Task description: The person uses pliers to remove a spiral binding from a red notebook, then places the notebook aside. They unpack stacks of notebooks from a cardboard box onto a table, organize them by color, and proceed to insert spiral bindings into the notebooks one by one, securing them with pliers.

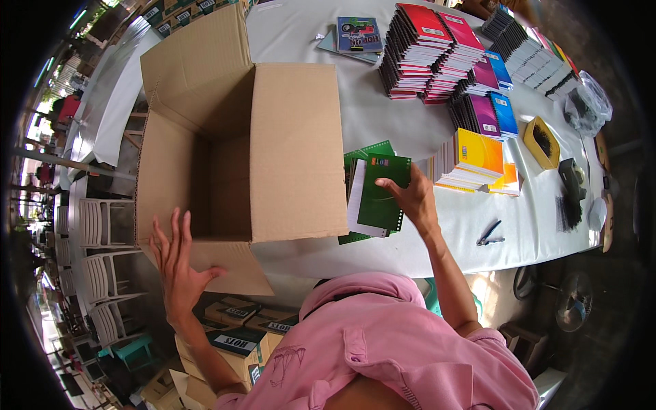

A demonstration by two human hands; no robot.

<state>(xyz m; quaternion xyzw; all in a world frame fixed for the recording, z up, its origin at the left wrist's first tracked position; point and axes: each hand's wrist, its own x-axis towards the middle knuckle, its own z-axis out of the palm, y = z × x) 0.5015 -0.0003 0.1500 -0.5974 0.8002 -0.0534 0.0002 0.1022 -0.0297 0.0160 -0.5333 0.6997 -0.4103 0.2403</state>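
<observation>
A large brown cardboard box [297, 150] stands on the table with its flaps spread and its dark inside showing. My left hand [179, 266] is at the box's near flap [236, 263], fingers spread and thumb out over the cardboard. My right hand [412, 195] grips a green punched notebook cover [384, 188] at its right edge, thumb on top and fingers partly hidden. Beneath it lie more green covers and white sheets, fanned unevenly against the box's right side.
Stacked red notebooks [420, 48], purple ones [476, 115] and yellow ones [480, 150] stand to the right. Pliers [490, 234] lie near the front edge. A yellow container [542, 142] holds black pieces. Printed cartons [236, 338] sit below, by my left arm.
</observation>
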